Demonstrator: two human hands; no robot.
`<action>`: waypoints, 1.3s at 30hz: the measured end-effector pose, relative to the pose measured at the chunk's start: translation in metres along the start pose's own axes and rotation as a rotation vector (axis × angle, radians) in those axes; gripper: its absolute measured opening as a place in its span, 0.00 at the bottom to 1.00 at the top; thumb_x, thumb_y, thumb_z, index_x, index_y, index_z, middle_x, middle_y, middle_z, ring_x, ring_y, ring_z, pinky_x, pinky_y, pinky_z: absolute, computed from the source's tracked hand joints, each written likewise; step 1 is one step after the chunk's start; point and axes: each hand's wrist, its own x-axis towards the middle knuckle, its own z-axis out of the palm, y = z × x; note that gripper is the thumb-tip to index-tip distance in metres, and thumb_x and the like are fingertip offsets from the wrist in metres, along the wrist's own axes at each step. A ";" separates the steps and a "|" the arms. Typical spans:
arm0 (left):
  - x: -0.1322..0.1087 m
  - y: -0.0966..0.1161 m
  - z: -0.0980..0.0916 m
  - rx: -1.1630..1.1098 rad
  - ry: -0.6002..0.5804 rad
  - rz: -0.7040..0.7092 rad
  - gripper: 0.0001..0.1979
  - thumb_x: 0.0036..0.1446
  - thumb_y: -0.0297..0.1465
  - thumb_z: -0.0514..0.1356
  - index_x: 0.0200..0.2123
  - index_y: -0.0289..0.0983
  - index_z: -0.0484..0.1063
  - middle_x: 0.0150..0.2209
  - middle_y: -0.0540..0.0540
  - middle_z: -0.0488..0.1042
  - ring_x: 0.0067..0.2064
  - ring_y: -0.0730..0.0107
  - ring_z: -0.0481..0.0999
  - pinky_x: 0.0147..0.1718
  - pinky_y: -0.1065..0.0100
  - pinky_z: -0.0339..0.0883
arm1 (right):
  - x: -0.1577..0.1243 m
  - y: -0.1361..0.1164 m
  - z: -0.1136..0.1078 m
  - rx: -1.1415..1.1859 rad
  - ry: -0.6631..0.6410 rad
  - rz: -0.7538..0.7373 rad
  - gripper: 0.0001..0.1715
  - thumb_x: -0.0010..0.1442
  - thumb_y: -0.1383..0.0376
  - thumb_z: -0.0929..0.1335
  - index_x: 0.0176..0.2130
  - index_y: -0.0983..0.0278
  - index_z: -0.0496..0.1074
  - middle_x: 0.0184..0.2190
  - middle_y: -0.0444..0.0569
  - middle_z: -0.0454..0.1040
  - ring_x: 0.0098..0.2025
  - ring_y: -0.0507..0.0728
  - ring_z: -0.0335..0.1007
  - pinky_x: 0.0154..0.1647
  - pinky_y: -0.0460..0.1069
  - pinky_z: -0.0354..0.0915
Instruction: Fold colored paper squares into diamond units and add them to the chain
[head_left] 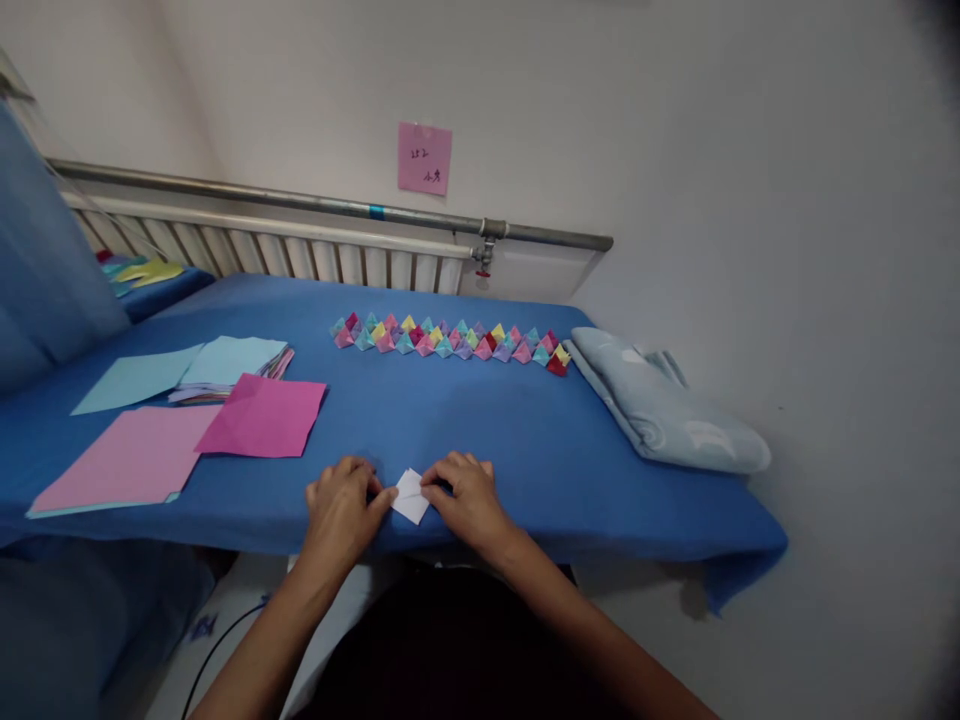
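A small folded white paper [411, 495] lies near the front edge of the blue-covered table [465, 420]. My left hand [343, 510] pinches its left corner with curled fingers. My right hand [465, 495] presses and pinches its right side, fingers bent over it. Both hands rest on the cloth, touching the paper from either side.
A row of several small coloured folded paper pieces [450, 340] lies at the back. Pink sheets [262, 415], a pale pink sheet [127, 460] and light blue sheets [225, 360] lie at left. A folded pale blue cloth [660, 405] sits at right. A radiator [285, 250] and wall stand behind.
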 end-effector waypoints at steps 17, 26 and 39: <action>0.029 0.004 -0.022 0.163 -0.160 0.292 0.14 0.47 0.31 0.61 0.40 0.40 0.72 0.43 0.39 0.72 0.46 0.48 0.69 0.43 0.50 0.59 | 0.005 0.000 -0.004 0.047 0.002 0.092 0.09 0.51 0.76 0.66 0.28 0.61 0.70 0.31 0.41 0.71 0.38 0.53 0.63 0.41 0.50 0.47; 0.068 0.043 -0.023 0.069 -0.417 0.464 0.15 0.31 0.16 0.60 0.23 0.42 0.72 0.28 0.49 0.73 0.37 0.58 0.73 0.40 0.61 0.63 | 0.002 0.003 -0.004 0.107 0.071 0.085 0.07 0.50 0.73 0.68 0.29 0.61 0.68 0.31 0.41 0.71 0.38 0.54 0.65 0.42 0.51 0.51; 0.051 -0.006 -0.034 -0.485 -0.501 0.171 0.11 0.41 0.34 0.61 0.25 0.39 0.60 0.22 0.56 0.66 0.25 0.74 0.66 0.24 0.73 0.58 | -0.012 0.005 -0.003 0.787 0.213 0.230 0.17 0.52 0.59 0.69 0.42 0.61 0.68 0.39 0.49 0.72 0.38 0.55 0.68 0.42 0.51 0.65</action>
